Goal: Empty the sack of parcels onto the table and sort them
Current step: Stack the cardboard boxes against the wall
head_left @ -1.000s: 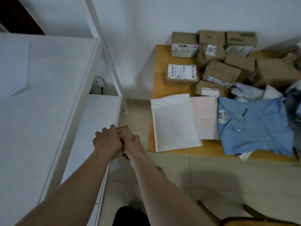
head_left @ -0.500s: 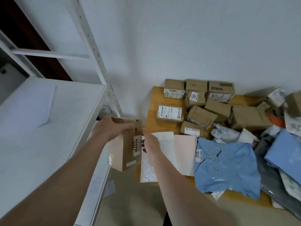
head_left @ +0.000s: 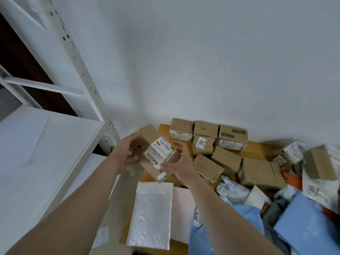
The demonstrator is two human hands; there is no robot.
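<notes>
**Left hand (head_left: 127, 155) gripping, right hand (head_left: 177, 163) propping a long brown cardboard box (head_left: 158, 153)**

The left hand's fingers are curling round the box's far end, while the right hand, fingers spread and relaxed, is supporting the near end. The box is hanging tilted over the wooden table's (head_left: 257, 149) left edge with its white label facing up. The label is probably being read before the box joins the brown cartons (head_left: 206, 129) lining the far edge.

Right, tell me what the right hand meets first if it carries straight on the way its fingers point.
The brown box held by the left hand; fingers of the right hand aim at its labelled side. Contact is unclear.
</notes>
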